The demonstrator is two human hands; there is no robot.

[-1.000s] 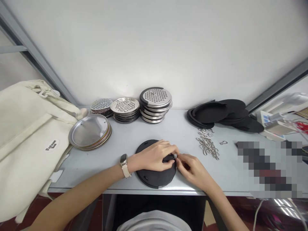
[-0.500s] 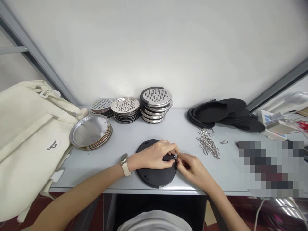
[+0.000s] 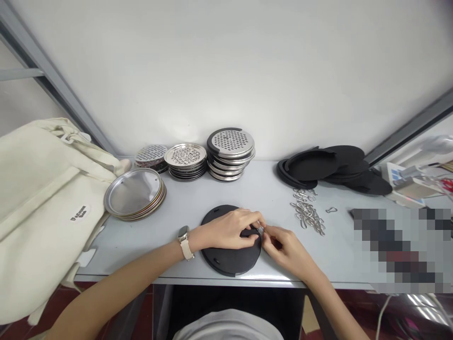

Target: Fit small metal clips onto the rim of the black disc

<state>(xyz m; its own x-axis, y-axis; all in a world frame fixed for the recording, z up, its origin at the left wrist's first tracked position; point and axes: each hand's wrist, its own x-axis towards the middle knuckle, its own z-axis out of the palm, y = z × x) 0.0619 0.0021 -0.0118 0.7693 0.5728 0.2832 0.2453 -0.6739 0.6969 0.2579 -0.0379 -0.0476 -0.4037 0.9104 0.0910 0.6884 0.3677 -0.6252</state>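
A round black disc (image 3: pixel 226 257) lies flat on the grey table (image 3: pixel 177 226) near its front edge. My left hand (image 3: pixel 231 229), with a watch on its wrist, rests on the disc and pinches its right rim. My right hand (image 3: pixel 285 248) is closed in a pinch on a small metal ring (image 3: pixel 261 230) at that same rim, touching the fingertips of my left hand. How the ring sits on the disc is hidden by my fingers.
A loose pile of metal rings (image 3: pixel 307 215) lies right of the disc. Black discs (image 3: pixel 329 165) are heaped at the back right. Stacks of perforated metal plates (image 3: pixel 230 151) and plain metal plates (image 3: pixel 134 193) stand at the back left. A cream cloth bag (image 3: pixel 38 198) fills the left.
Both hands stay at the disc's right rim; the fingers shifted only slightly around the ring. The view moved a little to the right.
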